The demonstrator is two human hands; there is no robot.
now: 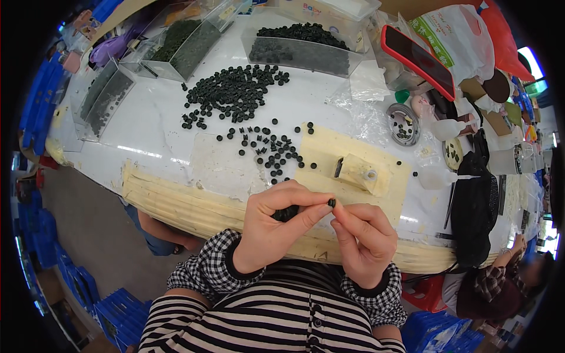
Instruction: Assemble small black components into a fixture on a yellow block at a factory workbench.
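Observation:
Just beyond the table's front edge, both hands meet at a small black wheel-like part. My left hand pinches this part between thumb and forefinger. More black parts lie cupped under its curled fingers. My right hand is closed, its forefinger tip against the same part and its thumb tucked below. Whether the right fingers hold anything smaller cannot be made out. Ahead of the hands, loose black wheel-like parts are scattered, with a larger heap farther back.
A yellowish taped block stands on a cream sheet ahead of the right hand. Clear bins of dark parts line the back. At right are a red-cased phone, a round tin, squeeze bottles and black cloth.

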